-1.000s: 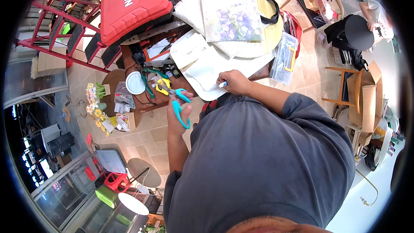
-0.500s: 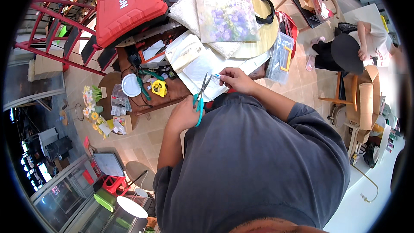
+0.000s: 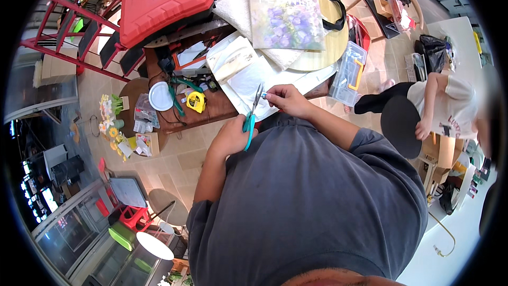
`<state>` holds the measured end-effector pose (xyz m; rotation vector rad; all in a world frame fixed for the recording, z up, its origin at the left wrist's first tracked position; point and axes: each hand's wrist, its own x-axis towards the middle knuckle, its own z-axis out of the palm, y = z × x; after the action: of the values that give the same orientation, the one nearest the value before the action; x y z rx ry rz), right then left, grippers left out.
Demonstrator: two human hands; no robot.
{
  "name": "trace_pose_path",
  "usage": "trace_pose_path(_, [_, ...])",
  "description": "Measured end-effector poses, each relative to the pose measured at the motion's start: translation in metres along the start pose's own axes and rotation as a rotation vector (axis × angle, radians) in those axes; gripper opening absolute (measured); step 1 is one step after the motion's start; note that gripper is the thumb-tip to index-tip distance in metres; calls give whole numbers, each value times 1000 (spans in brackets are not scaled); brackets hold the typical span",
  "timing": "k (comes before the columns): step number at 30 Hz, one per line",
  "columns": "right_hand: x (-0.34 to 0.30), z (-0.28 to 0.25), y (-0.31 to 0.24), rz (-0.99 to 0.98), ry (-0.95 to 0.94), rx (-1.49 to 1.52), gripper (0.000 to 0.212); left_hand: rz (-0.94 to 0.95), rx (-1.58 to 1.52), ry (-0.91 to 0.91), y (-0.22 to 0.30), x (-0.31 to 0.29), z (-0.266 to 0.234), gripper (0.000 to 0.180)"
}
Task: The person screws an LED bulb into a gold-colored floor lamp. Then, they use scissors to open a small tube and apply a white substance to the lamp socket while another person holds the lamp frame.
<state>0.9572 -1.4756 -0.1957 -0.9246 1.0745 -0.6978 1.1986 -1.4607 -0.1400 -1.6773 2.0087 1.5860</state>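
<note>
Teal-handled scissors [image 3: 249,126] are gripped in my left hand [image 3: 231,136], their blades pointing away from me and lying close together. My right hand [image 3: 289,100] pinches a small blue-and-white piece [image 3: 264,95] between thumb and fingertips, and its kind is too small to make out. The scissor tips are right beside that piece; whether they touch it I cannot tell. Both hands are just in front of my body, above the near edge of the cluttered table. Beyond them lie white paper sheets [image 3: 248,82] and a flower-print tote bag [image 3: 288,18].
A red tool case [image 3: 164,8], yellow tape measure [image 3: 196,101], white round lid [image 3: 160,97] and clear organizer box [image 3: 347,74] crowd the table. A red stepladder [image 3: 79,26] stands at left. At right, a person [image 3: 444,100] holds a dark round board [image 3: 401,127].
The scissor blades, spread apart before, have come together near the small piece. The person at right has moved toward the near side with the dark round board.
</note>
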Motion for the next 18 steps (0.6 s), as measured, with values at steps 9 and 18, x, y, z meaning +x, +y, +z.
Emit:
trace_pose_path(9, [2,4,-1,54,-10,59,19,-30,29,-30,19,-8,-11,40])
trace_pose_path(18, [5,3,3,41,-5,58,21,-3,13,7,16,-6,-3,37])
